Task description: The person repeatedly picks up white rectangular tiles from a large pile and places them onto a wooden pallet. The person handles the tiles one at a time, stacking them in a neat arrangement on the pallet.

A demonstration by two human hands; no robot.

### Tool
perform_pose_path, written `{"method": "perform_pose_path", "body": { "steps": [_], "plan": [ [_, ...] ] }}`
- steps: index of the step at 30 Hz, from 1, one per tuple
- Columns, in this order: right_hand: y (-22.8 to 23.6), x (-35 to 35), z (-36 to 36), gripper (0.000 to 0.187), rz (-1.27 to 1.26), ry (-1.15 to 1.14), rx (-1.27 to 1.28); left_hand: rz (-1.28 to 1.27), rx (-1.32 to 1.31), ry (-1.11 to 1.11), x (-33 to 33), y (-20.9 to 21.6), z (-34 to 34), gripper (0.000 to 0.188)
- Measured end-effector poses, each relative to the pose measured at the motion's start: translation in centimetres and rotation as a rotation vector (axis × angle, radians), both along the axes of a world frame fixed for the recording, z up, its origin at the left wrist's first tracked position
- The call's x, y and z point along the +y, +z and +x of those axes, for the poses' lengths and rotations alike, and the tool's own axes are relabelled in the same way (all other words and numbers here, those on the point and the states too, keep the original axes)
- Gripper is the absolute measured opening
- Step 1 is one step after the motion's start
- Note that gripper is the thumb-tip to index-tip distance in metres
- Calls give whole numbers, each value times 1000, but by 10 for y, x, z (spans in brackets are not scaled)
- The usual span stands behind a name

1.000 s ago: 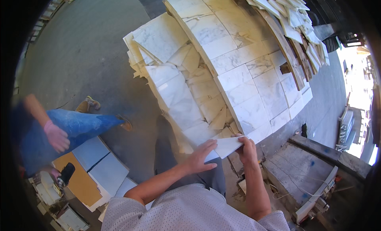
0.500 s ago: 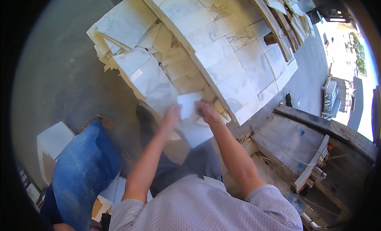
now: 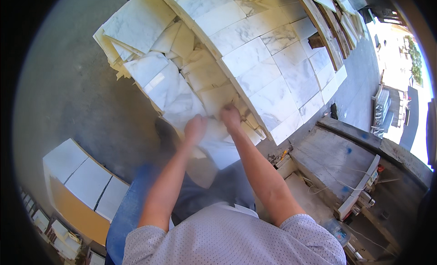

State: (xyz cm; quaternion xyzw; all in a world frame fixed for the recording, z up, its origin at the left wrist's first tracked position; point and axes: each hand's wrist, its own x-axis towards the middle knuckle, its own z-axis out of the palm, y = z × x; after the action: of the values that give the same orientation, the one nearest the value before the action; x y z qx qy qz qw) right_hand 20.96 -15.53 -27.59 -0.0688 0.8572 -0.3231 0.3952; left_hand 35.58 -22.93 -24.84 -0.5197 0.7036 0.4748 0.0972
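Above the front end of a low heap of broken white marble pieces point(image 3: 166, 85), my two hands are close together. My left hand point(image 3: 195, 128) is closed and slightly blurred. The fingers of my right hand point(image 3: 231, 116) are curled shut, a little farther off and beside a raised strip. Whatever sits between the hands is too unclear to make out against the pale stone. Just below them, near my knees, lies a smooth white slab point(image 3: 223, 153).
Rows of grey-veined marble tiles point(image 3: 273, 64) lie beyond a long edging strip point(image 3: 218, 60). At left stands a stack of white tiles point(image 3: 84, 176), next to a person's blue clothing point(image 3: 125, 215). A concrete trough point(image 3: 334, 167) with cables is at right.
The white marble piece between my hands no longer shows clearly. My right hand has moved slightly farther away. The person in blue has shifted right, uncovering the tile stack.
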Motion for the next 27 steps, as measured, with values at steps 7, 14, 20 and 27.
{"method": "perform_pose_path", "body": {
  "steps": [7, 14, 20, 27],
  "plan": [
    [2, -8, 0, 35, -36, 58, -17, -61, 72, -49, 51, -32, 18, 32],
    [70, 38, -2, 34, -183, 175, -93, -320, 498, 128, 1, 61, -36, 18],
    [175, 68, -47, 45, -281, 248, -451, -726, 560, -67, -87, 127, -163, 26],
    [279, 97, -203, 38, -653, -81, -131, -1150, 230, -228, -123, 94, -252, 49]
  ]
}}
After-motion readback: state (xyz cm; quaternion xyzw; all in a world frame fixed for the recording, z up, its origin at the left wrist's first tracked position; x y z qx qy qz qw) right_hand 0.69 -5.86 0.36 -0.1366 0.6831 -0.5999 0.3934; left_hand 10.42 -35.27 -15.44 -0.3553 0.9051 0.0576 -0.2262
